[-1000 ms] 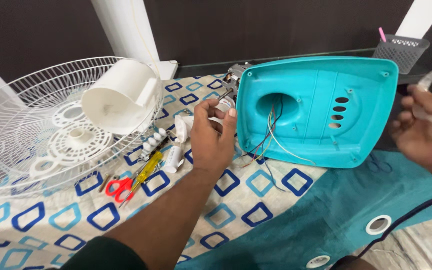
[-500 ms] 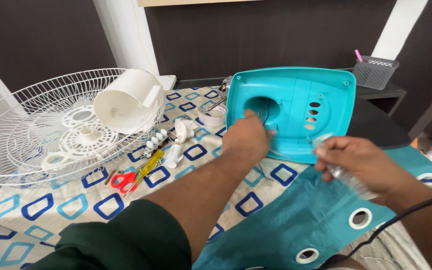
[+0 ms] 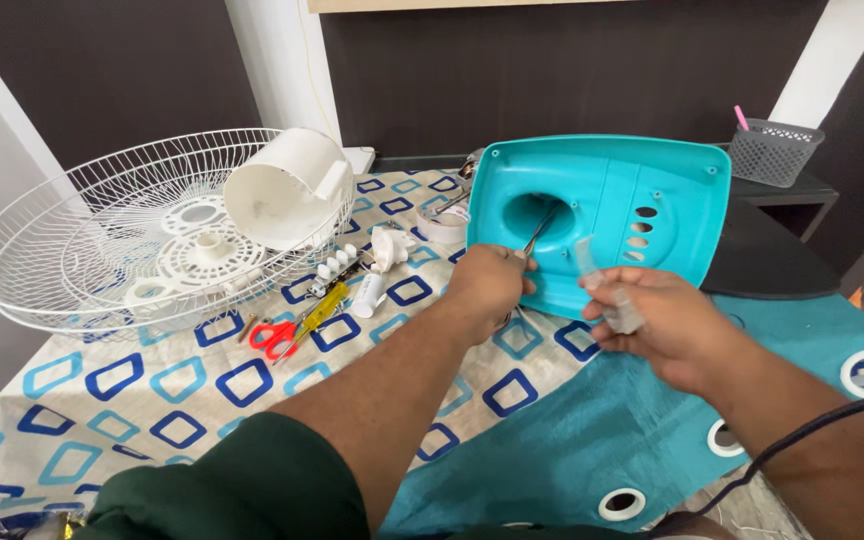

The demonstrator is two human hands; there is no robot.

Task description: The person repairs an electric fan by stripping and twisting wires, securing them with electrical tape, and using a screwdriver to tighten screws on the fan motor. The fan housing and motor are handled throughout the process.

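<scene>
A teal plastic fan base cover (image 3: 652,190) lies tilted on the table, with a round hole at its left. My left hand (image 3: 487,290) rests at its lower left edge and pinches thin wires (image 3: 535,235) that run up into the hole. To the right, my right hand (image 3: 657,325) is closed around a small clear plastic piece (image 3: 602,285) held just in front of the cover.
A white wire fan guard (image 3: 82,240) with a white motor housing (image 3: 282,190) sits at the left. Red scissors (image 3: 274,338), a yellow screwdriver (image 3: 320,310), white small parts and a tape roll (image 3: 444,225) lie on the patterned cloth. A grey mesh basket (image 3: 774,152) stands back right.
My right hand has come in from the right edge to just in front of the cover. My left hand moved from the white parts to the cover's hole and holds the wires.
</scene>
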